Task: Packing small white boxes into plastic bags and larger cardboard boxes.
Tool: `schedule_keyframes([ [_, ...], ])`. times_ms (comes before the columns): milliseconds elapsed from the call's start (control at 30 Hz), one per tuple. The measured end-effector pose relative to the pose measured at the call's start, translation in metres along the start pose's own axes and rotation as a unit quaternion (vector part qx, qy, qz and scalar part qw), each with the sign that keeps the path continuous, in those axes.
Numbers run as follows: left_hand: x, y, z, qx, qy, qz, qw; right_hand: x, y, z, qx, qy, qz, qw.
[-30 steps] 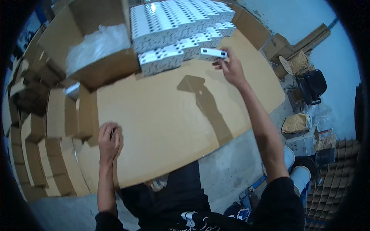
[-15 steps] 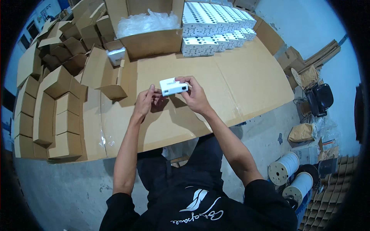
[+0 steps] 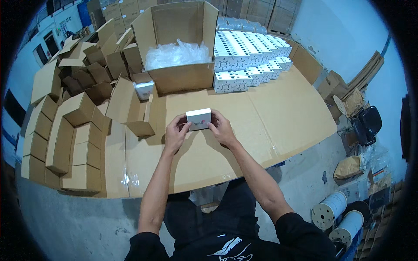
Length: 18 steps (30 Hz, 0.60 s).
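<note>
Both my hands hold a small white box (image 3: 199, 119) above the middle of the cardboard-covered table. It has a little pink and dark print on the side facing me. The fingers of my left hand (image 3: 176, 134) are closed on its left end, thumb on the near face. At the other end, my right hand (image 3: 223, 130) grips it the same way. Beyond stands a large open carton (image 3: 183, 79) with clear plastic bags (image 3: 177, 55) inside. To its right, similar white boxes (image 3: 232, 82) are stacked in rows.
An opened brown carton (image 3: 141, 127) with a white packet (image 3: 143, 90) in it lies left of my hands. Several folded cardboard boxes (image 3: 87, 148) crowd the table's left side. On the floor at right are cable spools (image 3: 328, 210) and a black chair (image 3: 365, 124).
My left hand has closed on the white box, which only my right hand held before. The box has been turned, so its dark openings no longer show. The view has tilted upward.
</note>
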State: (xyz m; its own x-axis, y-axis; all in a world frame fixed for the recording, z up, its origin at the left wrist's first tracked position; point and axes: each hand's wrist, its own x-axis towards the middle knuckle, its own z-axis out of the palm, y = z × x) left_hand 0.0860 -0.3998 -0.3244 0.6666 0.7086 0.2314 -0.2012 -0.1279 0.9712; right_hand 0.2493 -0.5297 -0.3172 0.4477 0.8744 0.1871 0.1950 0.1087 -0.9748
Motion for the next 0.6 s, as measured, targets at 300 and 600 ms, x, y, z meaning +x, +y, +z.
schedule_keyframes([
  [300, -0.004, -0.003, -0.013, 0.021, -0.027, 0.018, 0.999, 0.0, 0.001, 0.004, -0.034, 0.021, -0.046, 0.998],
  [600, -0.007, 0.009, -0.012, 0.11, -0.051, -0.031, 0.992, -0.001, -0.003, 0.002, -0.068, 0.023, -0.041, 0.997],
])
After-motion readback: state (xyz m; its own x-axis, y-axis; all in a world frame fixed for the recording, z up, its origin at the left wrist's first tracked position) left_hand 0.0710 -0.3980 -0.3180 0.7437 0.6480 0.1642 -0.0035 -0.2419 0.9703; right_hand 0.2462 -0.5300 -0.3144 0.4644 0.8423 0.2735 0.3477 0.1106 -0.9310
